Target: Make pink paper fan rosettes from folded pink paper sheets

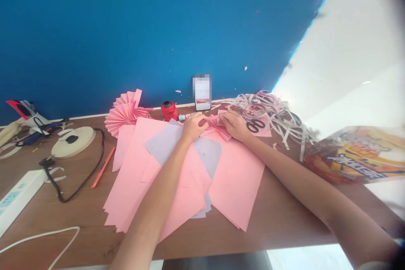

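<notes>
Both hands, left hand (193,125) and right hand (234,125), have fingers closed on a pleated pink paper (216,127) lying on loose pink sheets (234,177), with scissors (255,125) at its three o'clock on the tabletop (278,215).

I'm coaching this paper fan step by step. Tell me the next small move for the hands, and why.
Probably press the next pleat flat. Both the left hand and the right hand pinch the small pleated pink paper between them, above the loose pink sheets. It looks only partly folded, unlike the finished pink fan leaning by the wall.
</notes>
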A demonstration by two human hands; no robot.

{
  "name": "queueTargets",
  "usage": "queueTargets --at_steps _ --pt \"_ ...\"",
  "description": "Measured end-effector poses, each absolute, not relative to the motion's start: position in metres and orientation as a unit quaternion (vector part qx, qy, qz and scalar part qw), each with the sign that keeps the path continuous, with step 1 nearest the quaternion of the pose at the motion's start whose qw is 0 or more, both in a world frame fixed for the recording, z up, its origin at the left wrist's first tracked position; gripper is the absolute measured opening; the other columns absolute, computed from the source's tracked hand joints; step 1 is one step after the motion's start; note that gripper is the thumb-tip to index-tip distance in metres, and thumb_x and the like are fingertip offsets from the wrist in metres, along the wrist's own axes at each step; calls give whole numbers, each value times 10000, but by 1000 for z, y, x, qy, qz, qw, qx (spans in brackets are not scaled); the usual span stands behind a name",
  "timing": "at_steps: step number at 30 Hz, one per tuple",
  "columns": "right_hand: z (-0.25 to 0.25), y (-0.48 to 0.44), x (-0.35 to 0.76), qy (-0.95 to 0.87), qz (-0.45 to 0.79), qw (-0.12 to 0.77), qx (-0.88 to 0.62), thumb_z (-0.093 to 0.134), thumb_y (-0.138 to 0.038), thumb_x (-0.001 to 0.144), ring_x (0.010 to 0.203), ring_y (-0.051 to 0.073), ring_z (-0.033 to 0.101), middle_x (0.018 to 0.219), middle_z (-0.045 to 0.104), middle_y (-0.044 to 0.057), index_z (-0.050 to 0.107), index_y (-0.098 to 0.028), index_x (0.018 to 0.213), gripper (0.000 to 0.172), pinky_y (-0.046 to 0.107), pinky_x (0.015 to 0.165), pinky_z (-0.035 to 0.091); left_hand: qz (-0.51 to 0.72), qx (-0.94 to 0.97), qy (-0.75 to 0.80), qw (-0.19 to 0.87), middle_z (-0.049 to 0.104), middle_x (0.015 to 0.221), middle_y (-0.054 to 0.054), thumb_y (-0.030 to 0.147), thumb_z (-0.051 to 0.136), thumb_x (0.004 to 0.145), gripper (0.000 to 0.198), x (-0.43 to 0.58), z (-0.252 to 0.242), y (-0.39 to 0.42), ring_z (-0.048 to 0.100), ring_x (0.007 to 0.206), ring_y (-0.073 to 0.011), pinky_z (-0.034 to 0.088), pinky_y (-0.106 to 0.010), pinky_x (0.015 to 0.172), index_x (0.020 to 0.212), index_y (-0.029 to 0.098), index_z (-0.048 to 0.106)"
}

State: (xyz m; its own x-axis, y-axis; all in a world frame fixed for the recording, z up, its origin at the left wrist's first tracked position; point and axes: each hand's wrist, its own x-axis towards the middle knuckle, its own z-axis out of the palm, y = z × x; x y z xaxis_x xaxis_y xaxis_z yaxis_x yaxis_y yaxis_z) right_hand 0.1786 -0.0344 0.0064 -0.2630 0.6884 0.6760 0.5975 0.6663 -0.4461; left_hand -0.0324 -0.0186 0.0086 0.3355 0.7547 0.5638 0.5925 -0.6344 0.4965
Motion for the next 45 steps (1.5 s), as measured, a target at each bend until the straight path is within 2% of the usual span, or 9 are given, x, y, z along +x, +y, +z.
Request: queueTargets --at_steps 7,20,35,41,45 --pt "6 -34 179 -794 48 445 -412 389 -371 988 753 213 551 768 623 72 654 -212 845 340 343 720 428 348 831 433 -38 624 781 -48 138 579 766 86 -27 12 -21 553 800 -204 373 -338 760 733 206 621" --pt "6 -34 179 -793 52 448 -410 384 -375 989 735 204 538 744 600 64 642 -205 813 355 335 721 414 348 830 435 -13 577 761 -50 98 532 785 139 -25 10 -20 522 791 -204 358 -327 737 699 200 571" --pt "6 -33 179 -781 54 475 -401 415 -337 984 711 183 542 725 589 44 559 -203 780 284 312 688 404 269 855 437 -70 617 851 -67 117 427 876 175 -22 17 -24 552 857 -210 391 -328 794 848 175 589" --pt "8 -34 179 -768 63 487 -411 409 -357 988 690 170 526 686 563 26 520 -207 719 328 303 680 388 283 864 416 -31 625 923 -86 123 406 867 209 -24 23 -25 553 910 -223 394 -335 832 916 162 605" --pt "14 -37 179 -736 113 515 -424 410 -372 987 651 145 525 655 563 4 510 -201 688 359 285 659 378 307 860 396 91 637 923 -66 127 401 843 233 -26 34 -30 564 887 -212 398 -317 789 929 168 613"
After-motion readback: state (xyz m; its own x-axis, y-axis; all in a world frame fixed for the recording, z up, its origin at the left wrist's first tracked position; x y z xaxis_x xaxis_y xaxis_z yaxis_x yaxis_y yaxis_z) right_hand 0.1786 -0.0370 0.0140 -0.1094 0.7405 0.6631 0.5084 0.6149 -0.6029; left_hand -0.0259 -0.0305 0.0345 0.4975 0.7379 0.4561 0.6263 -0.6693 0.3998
